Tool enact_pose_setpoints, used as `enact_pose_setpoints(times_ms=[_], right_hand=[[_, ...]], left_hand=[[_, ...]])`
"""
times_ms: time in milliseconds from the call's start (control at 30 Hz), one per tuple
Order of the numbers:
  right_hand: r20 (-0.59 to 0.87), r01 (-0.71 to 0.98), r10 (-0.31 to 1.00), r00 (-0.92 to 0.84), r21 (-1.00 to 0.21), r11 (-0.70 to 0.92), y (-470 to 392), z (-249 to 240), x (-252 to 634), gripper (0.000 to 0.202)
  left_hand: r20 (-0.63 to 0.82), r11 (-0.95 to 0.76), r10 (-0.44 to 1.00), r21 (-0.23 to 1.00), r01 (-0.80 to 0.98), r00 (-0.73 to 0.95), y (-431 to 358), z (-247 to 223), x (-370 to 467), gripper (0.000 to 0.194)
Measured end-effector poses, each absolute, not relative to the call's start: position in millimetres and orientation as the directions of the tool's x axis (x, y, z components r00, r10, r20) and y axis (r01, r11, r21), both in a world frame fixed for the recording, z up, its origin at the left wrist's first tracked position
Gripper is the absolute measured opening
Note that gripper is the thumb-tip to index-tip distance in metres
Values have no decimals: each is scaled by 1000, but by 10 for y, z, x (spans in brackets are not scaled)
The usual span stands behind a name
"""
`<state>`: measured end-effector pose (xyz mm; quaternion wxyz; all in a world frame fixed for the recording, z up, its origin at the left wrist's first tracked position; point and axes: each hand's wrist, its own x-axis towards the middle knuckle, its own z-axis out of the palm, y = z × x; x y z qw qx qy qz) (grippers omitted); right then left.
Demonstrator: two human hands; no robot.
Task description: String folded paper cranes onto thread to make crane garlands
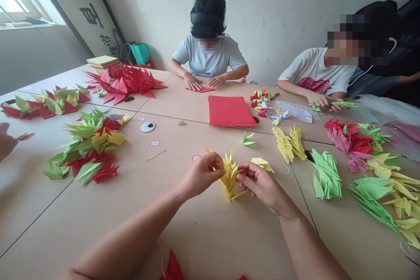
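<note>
Between my two hands stands a bunch of yellow folded paper cranes [230, 183], packed closely together, some tips pointing up. My left hand [203, 174] is closed at its left side, thumb and forefinger pinching near the upper edge. My right hand [262, 186] pinches the right side of the same bunch; its other fingers curl in. Any thread between the fingertips is too fine to make out. Just behind my right hand lies another yellow folded piece [262, 164]. A small green folded piece [250, 141] rests farther back.
Red paper sheets [231, 113] are stacked ahead. Red cranes [131, 83] and mixed strings [92, 144] lie left; green bunches [326, 175] lie right. A white disc [147, 127] and binder clip [181, 122] sit mid-table. Opposite, one person folds red paper [200, 89]; another handles green pieces [341, 104].
</note>
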<state>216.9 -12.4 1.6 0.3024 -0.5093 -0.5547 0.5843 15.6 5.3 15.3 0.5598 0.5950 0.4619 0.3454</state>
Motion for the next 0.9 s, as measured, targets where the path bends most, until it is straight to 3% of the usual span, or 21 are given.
enact_pose_setpoints(times_ms=[100, 367, 900], right_hand=[[-215, 226, 934, -284, -962, -153, -125, 20, 2160, 46], [-155, 268, 960, -232, -959, -91, -127, 78, 2168, 36], [-117, 361, 943, -313, -933, 3, -183, 204, 2156, 29]], left_hand=[[-108, 59, 936, 987, 151, 336, 46, 167, 138, 10], [-143, 108, 934, 987, 122, 329, 51, 168, 145, 12], [-182, 178, 922, 983, 42, 341, 65, 103, 121, 19]])
